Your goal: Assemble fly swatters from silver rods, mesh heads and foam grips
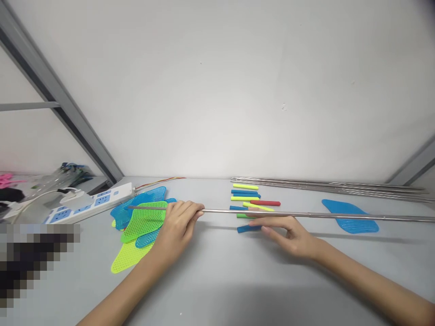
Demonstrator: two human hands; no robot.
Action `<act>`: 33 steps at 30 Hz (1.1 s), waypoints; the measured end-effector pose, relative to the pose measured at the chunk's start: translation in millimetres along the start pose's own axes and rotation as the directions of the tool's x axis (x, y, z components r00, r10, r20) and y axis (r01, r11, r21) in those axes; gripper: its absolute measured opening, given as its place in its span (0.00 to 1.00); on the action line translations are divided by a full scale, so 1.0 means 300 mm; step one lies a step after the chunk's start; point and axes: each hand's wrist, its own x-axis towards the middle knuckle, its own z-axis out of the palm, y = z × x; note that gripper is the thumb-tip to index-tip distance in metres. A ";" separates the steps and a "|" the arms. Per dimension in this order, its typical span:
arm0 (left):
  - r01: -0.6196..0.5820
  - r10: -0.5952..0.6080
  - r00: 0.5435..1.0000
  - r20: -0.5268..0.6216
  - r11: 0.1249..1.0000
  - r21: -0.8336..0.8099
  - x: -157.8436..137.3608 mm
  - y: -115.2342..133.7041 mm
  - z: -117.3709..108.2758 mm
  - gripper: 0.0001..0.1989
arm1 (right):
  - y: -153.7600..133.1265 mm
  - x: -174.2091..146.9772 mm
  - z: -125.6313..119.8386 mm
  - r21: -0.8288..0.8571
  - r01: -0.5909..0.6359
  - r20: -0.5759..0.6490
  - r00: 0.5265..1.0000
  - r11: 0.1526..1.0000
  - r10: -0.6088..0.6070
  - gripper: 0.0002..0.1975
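Observation:
My left hand (180, 224) is closed around a long thin metal rod (222, 211), which runs level across the view past the right edge. The rod's left end passes over a pile of mesh fly swatter heads, with a green swatter head (144, 222) on top and a yellow swatter head (131, 257) below. Beneath the rod, my right hand (294, 235) has its thumb and index finger on a blue handle tube (243, 229) at the table. Its other fingers are partly hidden behind the rod. Just beyond lie several coloured tubes, among them a red handle tube (267, 203).
A blue swatter head (353, 226) lies at the right, under the rod. Several metal rods (326, 184) rest along the wall. At the left are a white power strip (91, 204), a cable and plastic bags (64, 174). Grey metal posts (68, 106) stand on both sides.

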 end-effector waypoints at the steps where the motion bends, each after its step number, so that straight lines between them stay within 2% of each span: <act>1: -0.006 0.006 1.000 -0.003 1.000 -0.005 -0.003 0.009 0.001 0.08 | -0.005 0.003 0.005 -0.013 -0.037 -0.023 0.999 0.999 0.037 0.15; 3: -0.021 0.021 1.000 0.005 0.999 -0.038 -0.009 0.027 0.005 0.08 | -0.014 0.008 0.013 0.010 -0.107 -0.064 0.992 0.994 0.108 0.17; 5: -0.045 0.049 0.998 0.035 0.994 -0.099 -0.017 0.048 0.011 0.08 | -0.025 0.008 0.019 0.111 -0.133 -0.060 0.988 0.985 0.140 0.22; 9: -0.109 0.136 0.986 0.098 0.965 -0.239 -0.036 0.095 0.023 0.08 | -0.054 -0.004 0.040 0.317 -0.125 0.048 0.992 0.940 0.116 0.20; 12: -0.141 0.180 0.976 0.125 0.953 -0.269 -0.048 0.120 0.024 0.08 | -0.069 -0.016 0.074 0.317 -0.137 0.060 0.990 0.938 0.125 0.13; 15: -0.151 0.196 0.969 0.149 0.952 -0.266 -0.048 0.124 0.018 0.09 | -0.064 -0.025 0.111 0.290 -0.143 0.007 0.989 0.946 0.147 0.19; 20: -0.045 0.099 0.943 0.318 0.984 -0.173 -0.036 0.104 0.007 0.13 | -0.048 -0.026 0.132 0.374 -0.198 -0.004 0.977 0.906 0.215 0.22; 22: -0.013 0.059 0.934 0.353 0.991 -0.131 -0.031 0.094 0.003 0.14 | -0.048 -0.023 0.125 0.427 -0.222 -0.009 0.968 0.877 0.250 0.22; 30: 0.060 -0.042 0.939 0.341 0.997 -0.042 -0.023 0.082 -0.009 0.19 | -0.031 -0.031 0.110 0.567 -0.240 -0.027 0.951 0.788 0.309 0.21; 33: 0.088 -0.070 0.923 0.377 0.996 -0.029 -0.026 0.086 -0.011 0.23 | -0.016 -0.032 0.127 0.653 -0.276 0.042 0.943 0.705 0.330 0.22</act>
